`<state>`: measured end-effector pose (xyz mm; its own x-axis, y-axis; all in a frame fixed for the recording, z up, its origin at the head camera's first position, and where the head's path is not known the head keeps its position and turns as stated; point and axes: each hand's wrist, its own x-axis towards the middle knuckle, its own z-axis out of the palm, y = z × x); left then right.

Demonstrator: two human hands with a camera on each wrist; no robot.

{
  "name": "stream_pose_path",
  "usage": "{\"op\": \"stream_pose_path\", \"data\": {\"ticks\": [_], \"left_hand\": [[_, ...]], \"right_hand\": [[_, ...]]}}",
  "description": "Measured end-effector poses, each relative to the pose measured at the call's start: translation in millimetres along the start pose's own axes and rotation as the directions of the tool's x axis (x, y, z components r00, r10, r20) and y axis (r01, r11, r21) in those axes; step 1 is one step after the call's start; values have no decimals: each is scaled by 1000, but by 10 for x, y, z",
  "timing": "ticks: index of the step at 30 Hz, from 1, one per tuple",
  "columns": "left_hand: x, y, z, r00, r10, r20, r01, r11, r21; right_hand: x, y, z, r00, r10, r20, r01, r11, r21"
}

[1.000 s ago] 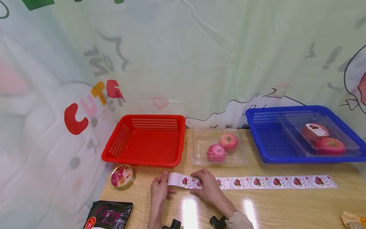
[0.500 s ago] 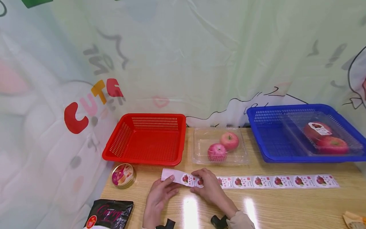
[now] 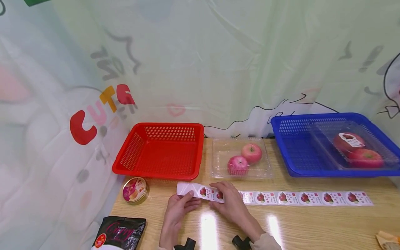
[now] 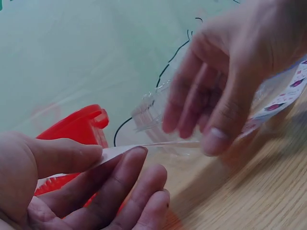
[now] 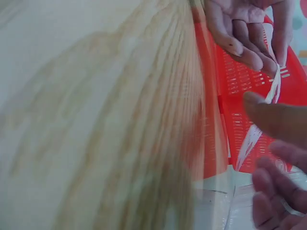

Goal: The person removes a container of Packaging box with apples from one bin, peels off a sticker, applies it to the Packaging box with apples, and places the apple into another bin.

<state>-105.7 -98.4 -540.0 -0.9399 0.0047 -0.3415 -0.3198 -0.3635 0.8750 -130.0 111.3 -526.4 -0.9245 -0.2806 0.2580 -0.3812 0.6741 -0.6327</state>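
A long strip of white stickers (image 3: pixel 282 198) printed with red fruit lies across the wooden table, its left end raised. My left hand (image 3: pixel 178 209) pinches that end between thumb and fingers; the left wrist view shows the strip (image 4: pixel 112 152) edge-on there. A short way to the right, my right hand (image 3: pixel 229 201) holds the strip across its width, thumb at the near edge and fingertips at the far one. In the right wrist view the right hand's fingers (image 5: pixel 276 187) are blurred. Behind the strip, a clear plastic box (image 3: pixel 220 156) contains two apples (image 3: pixel 251 153).
A red basket (image 3: pixel 170 175) stands at the back left. The blue basket (image 3: pixel 290 170) at the back right holds another clear box with two apples, one stickered. On the left are a round tin (image 3: pixel 134 190) and a black packet (image 3: pixel 123 231); an orange-brown packet (image 3: pixel 387 239) lies front right.
The left hand has shifted its hold on the strip's end, which was curled and now lies flatter. The right hand has stayed around the same part of the strip.
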Motion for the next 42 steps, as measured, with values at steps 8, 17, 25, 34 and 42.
{"op": "stream_pose_path", "data": {"ticks": [8, 17, 25, 34, 42], "left_hand": [[24, -23, 11, 1000, -4, 25, 5, 999, -52], [19, -21, 40, 998, -2, 64, 8, 995, -97], [27, -40, 29, 995, -5, 98, 16, 993, -120], [42, -70, 36, 998, -4, 66, 11, 995, -99], [47, -97, 27, 996, 23, 84, -18, 998, -61]], "right_hand": [[-10, -4, 13, 959, -254, -128, 258, 966, 20], [-5, 18, 45, 943, -298, -145, 303, 953, 13], [-4, 13, 41, 946, -292, -139, 298, 954, 27], [1, 31, 18, 941, -299, -156, 314, 945, 85], [20, 78, 6, 939, -304, -158, 325, 937, 127]]}}
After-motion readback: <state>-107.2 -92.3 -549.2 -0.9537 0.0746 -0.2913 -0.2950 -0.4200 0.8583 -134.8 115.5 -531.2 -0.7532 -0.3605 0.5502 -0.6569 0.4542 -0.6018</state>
